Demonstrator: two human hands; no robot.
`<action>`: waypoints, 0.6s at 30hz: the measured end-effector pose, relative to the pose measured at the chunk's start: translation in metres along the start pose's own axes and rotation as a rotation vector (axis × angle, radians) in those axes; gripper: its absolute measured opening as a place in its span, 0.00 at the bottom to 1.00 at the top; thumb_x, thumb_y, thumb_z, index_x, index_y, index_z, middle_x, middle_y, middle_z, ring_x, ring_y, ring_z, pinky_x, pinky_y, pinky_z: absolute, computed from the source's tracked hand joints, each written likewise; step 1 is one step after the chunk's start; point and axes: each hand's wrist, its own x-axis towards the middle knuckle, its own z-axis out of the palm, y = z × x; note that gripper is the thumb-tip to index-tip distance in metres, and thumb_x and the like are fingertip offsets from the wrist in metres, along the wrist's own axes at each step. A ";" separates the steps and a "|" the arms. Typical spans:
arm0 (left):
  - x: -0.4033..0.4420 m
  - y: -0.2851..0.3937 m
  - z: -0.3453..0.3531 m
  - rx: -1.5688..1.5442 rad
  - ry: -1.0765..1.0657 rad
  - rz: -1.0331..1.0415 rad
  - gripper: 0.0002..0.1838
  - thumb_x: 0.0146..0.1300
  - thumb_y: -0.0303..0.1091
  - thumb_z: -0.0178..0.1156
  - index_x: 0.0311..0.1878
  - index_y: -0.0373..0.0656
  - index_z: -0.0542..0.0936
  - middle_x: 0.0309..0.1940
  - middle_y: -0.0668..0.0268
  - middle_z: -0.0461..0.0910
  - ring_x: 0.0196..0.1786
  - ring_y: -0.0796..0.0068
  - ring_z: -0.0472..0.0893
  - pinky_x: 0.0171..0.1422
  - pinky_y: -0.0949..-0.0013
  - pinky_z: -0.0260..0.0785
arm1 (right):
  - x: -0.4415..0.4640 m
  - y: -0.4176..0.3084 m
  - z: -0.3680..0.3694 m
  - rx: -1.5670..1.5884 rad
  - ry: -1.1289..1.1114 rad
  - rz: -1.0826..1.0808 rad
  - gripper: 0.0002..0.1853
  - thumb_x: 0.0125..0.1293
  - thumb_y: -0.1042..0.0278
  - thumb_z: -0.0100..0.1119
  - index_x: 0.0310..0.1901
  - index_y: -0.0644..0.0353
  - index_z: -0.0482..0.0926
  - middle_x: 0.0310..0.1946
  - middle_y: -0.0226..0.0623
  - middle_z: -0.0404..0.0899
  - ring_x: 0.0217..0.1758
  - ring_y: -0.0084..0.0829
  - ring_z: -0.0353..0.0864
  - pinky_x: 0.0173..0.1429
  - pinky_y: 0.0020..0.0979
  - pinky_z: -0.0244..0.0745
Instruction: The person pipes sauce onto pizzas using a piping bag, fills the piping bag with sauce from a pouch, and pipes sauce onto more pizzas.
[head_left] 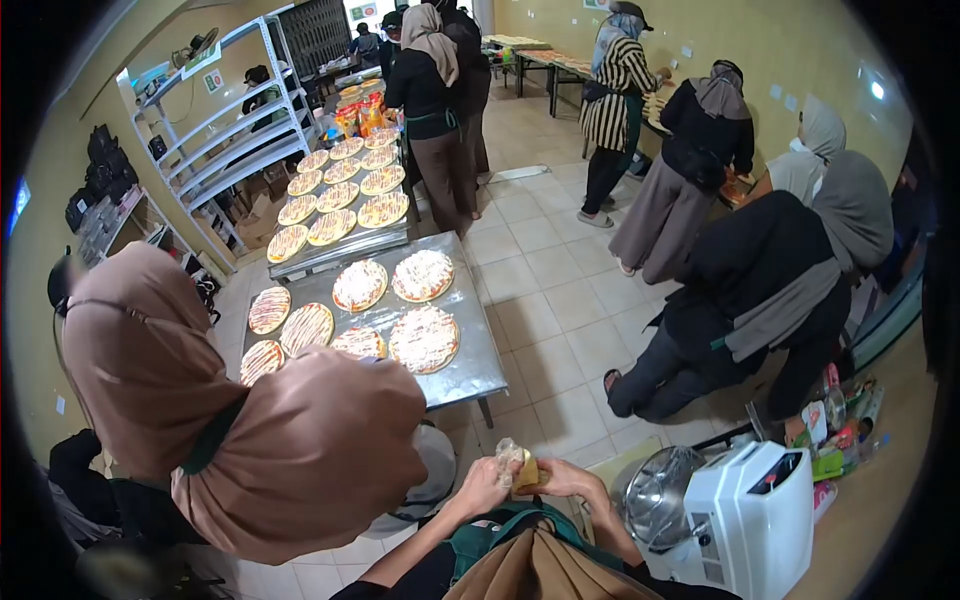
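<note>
Near the bottom middle of the head view, my left hand [483, 487] and my right hand [562, 478] are close together in front of my green apron [485, 545]. Between them is a small yellowish piece [527, 472] with crumpled clear plastic [508, 455] beside it. The fingers of both hands are bent round these things. Which fingers touch which part is too small to tell. Ahead and to the left, a metal table [470, 365] bears several topped pizzas [424, 340].
A white mixer [755, 515] with a metal bowl [660, 495] stands right of my hands. A person in a brown head covering [150, 350] is close on the left. Another person [750, 300] bends at the right. Behind are shelves [235, 125] and more people.
</note>
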 end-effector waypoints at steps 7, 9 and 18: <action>0.068 0.001 -0.004 -0.143 0.067 -0.072 0.13 0.67 0.36 0.45 0.34 0.37 0.74 0.26 0.46 0.75 0.34 0.42 0.75 0.38 0.51 0.66 | 0.033 0.022 -0.050 -0.088 0.029 0.002 0.32 0.53 0.44 0.69 0.53 0.60 0.77 0.49 0.42 0.81 0.52 0.37 0.79 0.58 0.35 0.71; 0.093 -0.003 -0.001 -0.114 0.084 -0.072 0.13 0.67 0.36 0.45 0.35 0.38 0.74 0.27 0.46 0.75 0.34 0.42 0.75 0.38 0.50 0.66 | 0.049 0.027 -0.077 -0.107 -0.019 0.008 0.33 0.53 0.42 0.68 0.53 0.60 0.77 0.49 0.42 0.80 0.52 0.38 0.79 0.58 0.35 0.71; 0.258 -0.022 0.002 -0.120 0.250 -0.100 0.14 0.68 0.37 0.44 0.35 0.39 0.74 0.26 0.49 0.76 0.33 0.44 0.77 0.37 0.52 0.67 | 0.092 -0.037 -0.261 -0.187 -0.144 0.106 0.35 0.52 0.37 0.66 0.52 0.57 0.77 0.46 0.45 0.81 0.50 0.40 0.79 0.55 0.35 0.71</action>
